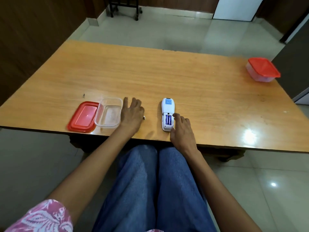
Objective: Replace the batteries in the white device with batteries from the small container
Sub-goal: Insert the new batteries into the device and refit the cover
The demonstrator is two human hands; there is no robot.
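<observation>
The white device lies back-up near the table's front edge. Its battery bay is uncovered and holds two blue batteries. My right hand holds the device at its lower right side, with the index fingertip by the bay's edge and the thumb at the bottom corner. The small clear container stands to the left and looks empty; its red lid lies beside it. My left hand lies flat on the table between container and device, fingers spread. A small white thing peeks out from under its right edge.
The wooden table stretches far back. A second container with a red lid sits at its far right edge. My knees in blue jeans are under the front edge. A dark mark is on the table left of the container.
</observation>
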